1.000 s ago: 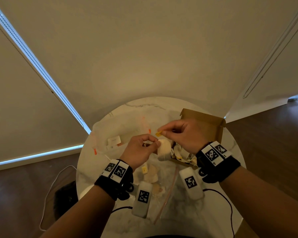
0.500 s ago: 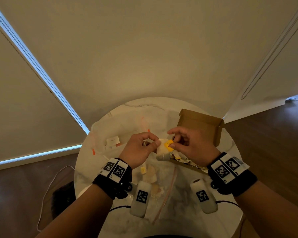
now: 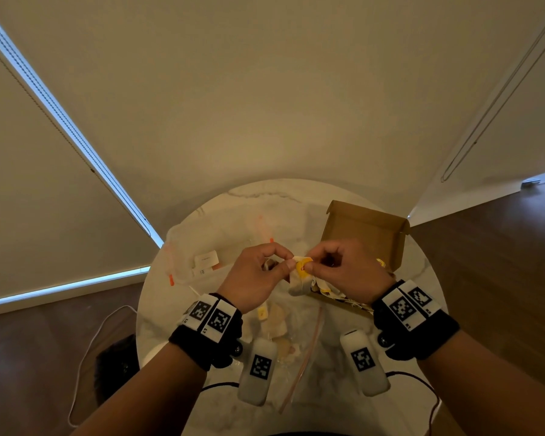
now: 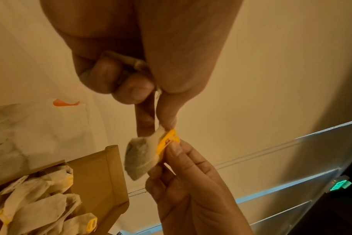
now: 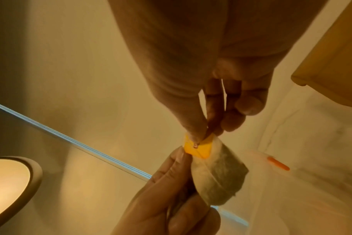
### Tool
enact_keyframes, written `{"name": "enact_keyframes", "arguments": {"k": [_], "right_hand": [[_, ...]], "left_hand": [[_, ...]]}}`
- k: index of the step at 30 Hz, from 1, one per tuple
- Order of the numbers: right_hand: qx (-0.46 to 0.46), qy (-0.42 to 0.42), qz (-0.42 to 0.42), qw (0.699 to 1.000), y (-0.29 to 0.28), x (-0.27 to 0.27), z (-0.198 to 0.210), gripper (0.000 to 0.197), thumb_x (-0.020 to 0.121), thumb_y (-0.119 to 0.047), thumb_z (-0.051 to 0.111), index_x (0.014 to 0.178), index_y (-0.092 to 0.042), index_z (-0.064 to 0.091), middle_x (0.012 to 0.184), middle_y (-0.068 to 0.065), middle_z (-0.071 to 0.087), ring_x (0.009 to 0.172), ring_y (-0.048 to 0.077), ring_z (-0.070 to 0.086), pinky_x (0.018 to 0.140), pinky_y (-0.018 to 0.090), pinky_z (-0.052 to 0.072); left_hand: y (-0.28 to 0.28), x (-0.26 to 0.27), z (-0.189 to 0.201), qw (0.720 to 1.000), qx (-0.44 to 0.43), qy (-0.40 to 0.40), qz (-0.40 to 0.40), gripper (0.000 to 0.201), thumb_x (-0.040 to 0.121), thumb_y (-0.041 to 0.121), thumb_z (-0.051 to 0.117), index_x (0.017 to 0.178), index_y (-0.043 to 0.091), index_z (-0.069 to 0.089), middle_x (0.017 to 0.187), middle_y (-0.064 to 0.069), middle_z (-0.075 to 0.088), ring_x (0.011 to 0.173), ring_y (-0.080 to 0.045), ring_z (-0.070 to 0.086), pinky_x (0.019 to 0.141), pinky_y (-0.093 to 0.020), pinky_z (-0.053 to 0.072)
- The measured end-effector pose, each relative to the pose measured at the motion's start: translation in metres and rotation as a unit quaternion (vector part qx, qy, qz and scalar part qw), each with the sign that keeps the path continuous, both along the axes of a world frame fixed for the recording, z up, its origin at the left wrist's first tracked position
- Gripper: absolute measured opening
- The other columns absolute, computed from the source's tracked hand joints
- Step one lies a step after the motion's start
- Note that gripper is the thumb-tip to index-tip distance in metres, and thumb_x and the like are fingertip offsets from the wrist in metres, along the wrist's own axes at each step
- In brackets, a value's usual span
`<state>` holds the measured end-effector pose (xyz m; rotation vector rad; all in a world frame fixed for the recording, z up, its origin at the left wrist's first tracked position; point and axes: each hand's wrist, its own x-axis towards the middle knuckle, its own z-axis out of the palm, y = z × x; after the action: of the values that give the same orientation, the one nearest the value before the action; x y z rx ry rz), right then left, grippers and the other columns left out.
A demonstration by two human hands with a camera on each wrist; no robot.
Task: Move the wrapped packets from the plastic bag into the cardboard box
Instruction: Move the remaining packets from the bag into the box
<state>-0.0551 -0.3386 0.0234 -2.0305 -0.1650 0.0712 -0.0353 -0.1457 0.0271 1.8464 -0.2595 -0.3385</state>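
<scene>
A pale wrapped packet (image 3: 299,280) hangs above the table between both hands. My left hand (image 3: 288,262) pinches its top edge with thumb and forefinger (image 4: 165,122); the packet (image 4: 139,157) dangles below. My right hand (image 3: 310,266) pinches the packet's yellow tag (image 5: 199,147), which is pressed against the packet's top. The open cardboard box (image 3: 365,234) sits just right of the hands and holds several packets (image 4: 36,205). The clear plastic bag (image 3: 299,347) lies flat on the table under my wrists, with a few packets (image 3: 276,322) inside.
The round marble table (image 3: 221,413) stands against a pale wall. A second clear bag with orange clips (image 3: 199,247) lies at the back left. Two white tagged devices (image 3: 258,369) (image 3: 364,361) with cables rest near the front edge. Dark wooden floor surrounds the table.
My right hand has come back from over the box toward me and brought the yellow tag against the packet's top. The left hand has stayed in place, holding the packet.
</scene>
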Motion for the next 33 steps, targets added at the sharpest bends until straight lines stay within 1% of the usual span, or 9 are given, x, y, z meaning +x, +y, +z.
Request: {"name": "enact_keyframes", "arguments": {"k": [3,6,8,11,15,18,21,25,33], "right_hand": [[0.022,-0.003,-0.023,0.999,0.000,-0.001,-0.004,0.006,0.082,-0.017,0.074,0.084,-0.011,0.074,0.074,0.005,0.071,0.067,0.021,0.064,0.062,0.033,0.054],[0.032,0.008,-0.041,0.999,-0.004,-0.002,-0.008,0.004,0.082,-0.015,0.075,0.083,-0.012,0.073,0.072,0.004,0.071,0.060,0.013,0.062,0.057,0.027,0.052],[0.042,0.008,-0.049,0.998,-0.007,-0.002,-0.011,0.004,0.082,-0.014,0.075,0.085,-0.013,0.074,0.073,0.007,0.071,0.061,0.022,0.064,0.057,0.033,0.053],[0.046,0.002,-0.054,0.997,-0.011,-0.003,-0.014,0.007,0.081,-0.012,0.075,0.087,-0.014,0.073,0.074,0.011,0.070,0.065,0.030,0.065,0.061,0.038,0.053],[0.049,0.017,-0.042,0.998,-0.008,-0.005,-0.010,0.005,0.081,-0.012,0.075,0.086,-0.012,0.072,0.076,0.012,0.069,0.066,0.030,0.066,0.061,0.039,0.054],[0.044,0.020,-0.023,0.999,-0.004,-0.007,-0.006,0.004,0.082,-0.014,0.074,0.085,-0.012,0.072,0.077,0.011,0.069,0.064,0.022,0.064,0.062,0.036,0.054],[0.041,0.015,-0.015,0.999,-0.003,-0.008,-0.004,0.003,0.083,-0.015,0.074,0.084,-0.012,0.072,0.077,0.011,0.070,0.069,0.028,0.064,0.063,0.039,0.054],[0.037,0.009,-0.010,0.999,-0.003,-0.008,-0.005,0.003,0.083,-0.015,0.073,0.083,-0.012,0.071,0.077,0.010,0.070,0.071,0.028,0.065,0.064,0.042,0.054],[0.055,0.000,0.001,0.998,0.001,-0.006,-0.007,0.002,0.083,-0.012,0.073,0.083,-0.014,0.072,0.088,0.009,0.072,0.073,0.026,0.067,0.064,0.050,0.057]], "left_hand": [[0.000,-0.001,-0.005,0.999,-0.020,0.039,0.020,0.014,0.095,0.021,0.060,0.096,0.010,0.069,0.073,-0.008,0.066,0.049,-0.011,0.047,0.051,-0.022,0.040],[0.005,0.001,-0.006,0.974,-0.139,0.173,0.052,0.021,0.093,0.017,0.051,0.107,0.009,0.065,0.088,-0.009,0.067,0.065,-0.017,0.052,0.059,-0.029,0.038],[0.008,0.002,-0.006,0.950,-0.200,0.232,0.064,0.034,0.084,0.006,0.045,0.114,0.007,0.061,0.098,-0.011,0.065,0.079,-0.020,0.057,0.069,-0.033,0.045],[0.012,0.005,-0.008,0.947,-0.209,0.233,0.078,0.043,0.088,-0.018,0.035,0.116,0.007,0.056,0.107,-0.016,0.062,0.093,-0.027,0.061,0.084,-0.040,0.051],[0.012,0.003,-0.013,0.957,-0.190,0.194,0.100,0.036,0.092,-0.017,0.046,0.117,0.006,0.056,0.112,-0.023,0.061,0.104,-0.039,0.064,0.086,-0.039,0.058],[0.012,0.003,-0.015,0.954,-0.204,0.185,0.119,0.031,0.090,-0.014,0.053,0.112,0.007,0.060,0.111,-0.023,0.061,0.106,-0.040,0.063,0.084,-0.040,0.059],[0.012,0.005,-0.015,0.952,-0.202,0.184,0.136,0.026,0.089,-0.010,0.058,0.107,0.008,0.062,0.104,-0.017,0.065,0.099,-0.033,0.065,0.079,-0.040,0.060],[0.011,0.006,-0.015,0.948,-0.210,0.189,0.144,0.013,0.088,-0.007,0.060,0.096,0.004,0.062,0.092,-0.013,0.068,0.089,-0.026,0.066,0.078,-0.036,0.059],[0.010,0.008,-0.016,0.970,-0.170,0.143,0.102,0.017,0.092,-0.001,0.059,0.095,0.010,0.071,0.103,-0.017,0.067,0.094,-0.026,0.064,0.076,-0.034,0.057]]}}
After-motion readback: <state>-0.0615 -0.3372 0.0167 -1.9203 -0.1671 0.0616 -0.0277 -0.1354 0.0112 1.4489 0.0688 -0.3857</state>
